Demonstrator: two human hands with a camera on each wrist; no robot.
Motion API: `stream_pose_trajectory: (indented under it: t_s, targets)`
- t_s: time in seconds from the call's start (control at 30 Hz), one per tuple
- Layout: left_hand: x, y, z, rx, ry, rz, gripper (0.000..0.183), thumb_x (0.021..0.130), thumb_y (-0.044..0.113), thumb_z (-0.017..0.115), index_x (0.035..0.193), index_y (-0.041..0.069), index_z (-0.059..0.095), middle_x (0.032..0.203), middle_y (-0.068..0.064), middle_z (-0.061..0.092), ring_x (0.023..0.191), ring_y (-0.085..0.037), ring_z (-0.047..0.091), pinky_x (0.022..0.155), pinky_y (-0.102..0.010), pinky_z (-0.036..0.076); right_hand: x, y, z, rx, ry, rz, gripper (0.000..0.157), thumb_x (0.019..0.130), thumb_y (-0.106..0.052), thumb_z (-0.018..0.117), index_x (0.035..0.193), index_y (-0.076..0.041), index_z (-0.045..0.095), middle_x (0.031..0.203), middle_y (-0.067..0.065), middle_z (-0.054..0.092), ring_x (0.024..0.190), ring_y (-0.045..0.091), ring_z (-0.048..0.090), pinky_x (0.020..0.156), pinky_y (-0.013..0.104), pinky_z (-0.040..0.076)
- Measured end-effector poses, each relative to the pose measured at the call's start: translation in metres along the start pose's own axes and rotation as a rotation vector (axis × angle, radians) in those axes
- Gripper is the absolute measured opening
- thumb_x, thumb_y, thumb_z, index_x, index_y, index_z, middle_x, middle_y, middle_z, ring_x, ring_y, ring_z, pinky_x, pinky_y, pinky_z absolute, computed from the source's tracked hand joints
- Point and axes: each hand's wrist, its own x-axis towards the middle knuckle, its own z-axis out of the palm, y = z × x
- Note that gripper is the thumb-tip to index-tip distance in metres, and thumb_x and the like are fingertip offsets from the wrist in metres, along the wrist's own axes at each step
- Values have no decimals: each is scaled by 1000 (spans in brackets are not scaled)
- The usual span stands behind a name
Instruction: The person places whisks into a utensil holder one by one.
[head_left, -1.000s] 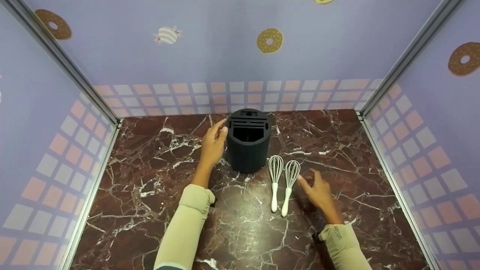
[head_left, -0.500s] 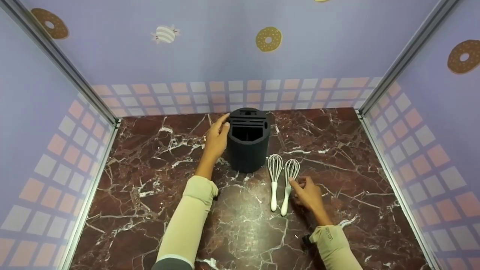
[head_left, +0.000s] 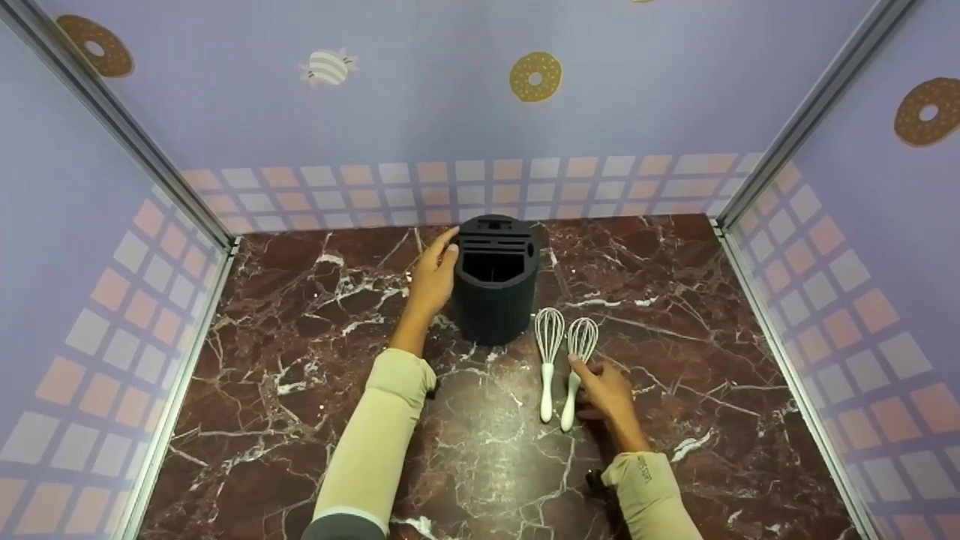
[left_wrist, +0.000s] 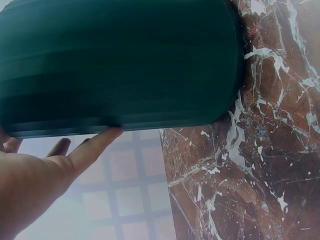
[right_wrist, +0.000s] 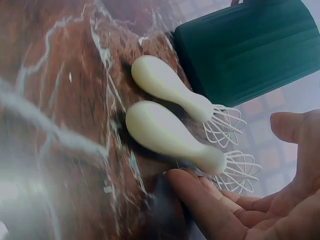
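Widely, right fingers [right_wrist: 202,200] gape beside 1 whisk [right_wrist: 167,132]; left fingers [left_wrist: 95,149] touch the holder [left_wrist: 120,65].

A: What colour is noted for the holder [head_left: 495,315]?

B: Near-black is recorded in the head view; dark green is registered in both wrist views.

A: And for the whisks [head_left: 547,390]?

B: Plain off-white is read on the handles; the wires are likewise logged as whitish.

A: Table [head_left: 300,420]?

B: Dark red-brown is observed, marbled with irregular white veins.

A: Sleeves [head_left: 367,450]?

B: Pale beige is entered for both; dark lettering is seen on the right one.

A: Back wall [head_left: 420,120]?

B: Lavender is noted, printed with brown and golden doughnuts [head_left: 518,77] and a striped whitish sweet [head_left: 328,67]. Pink and pale-grey squares [head_left: 471,171] are ranged below.
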Motion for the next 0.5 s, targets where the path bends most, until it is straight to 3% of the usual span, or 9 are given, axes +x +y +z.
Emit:
stream_pose_trajectory:
  t_s: [0.27,0.5]
  targets:
    - [-2,-1,-1,-18,-19,-40,42,109,45,41,151,44,46,159,-2,45,143,-31,45,116,-55,38,-2,1,6,-40,30,-11,66,88,-59,73,115,0,63,101,19,66,77,24,72,59,38,62]
    - [-2,-2,0,-8,-31,-45,44,108,49,41,152,46,43,159,-3,45,144,-32,45,116,-56,38,5,4,7,-81,42,-31,47,85,-34,83,104,2,61,90,14,61,67,23,69,54,37,61]
